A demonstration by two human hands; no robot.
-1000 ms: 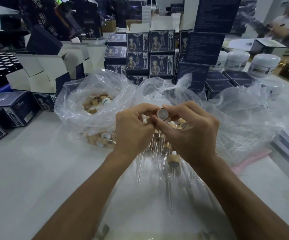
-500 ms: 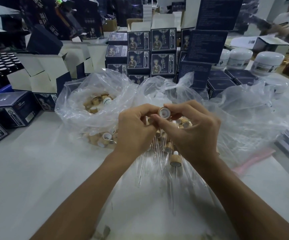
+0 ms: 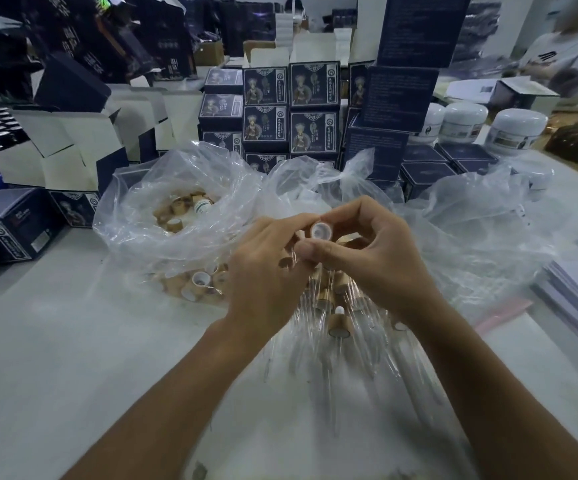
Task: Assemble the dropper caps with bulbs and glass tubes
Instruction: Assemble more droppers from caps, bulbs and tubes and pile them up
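Dropper cap (image 3: pixel 321 231), pinched between my two hands above the clear plastic sheet (image 3: pixel 315 393).

My left hand (image 3: pixel 266 268) and right hand (image 3: pixel 374 258) both grasp the cap by the fingertips, its white-lined open end facing me. Beneath lie finished droppers (image 3: pixel 338 325) with glass tubes; the plastic bag (image 3: pixel 176 216) of loose caps sits to my left on the white table (image 3: pixel 55 341).

Pinching a dropper cap (image 3: pixel 321 231) between left hand (image 3: pixel 266 268) and right hand (image 3: pixel 377 258), white open end facing up, above a clear bag of caps (image 3: pixel 163 202) and an assembled dropper (image 3: pixel 338 325) on the table (image 3: pixel 55 341).
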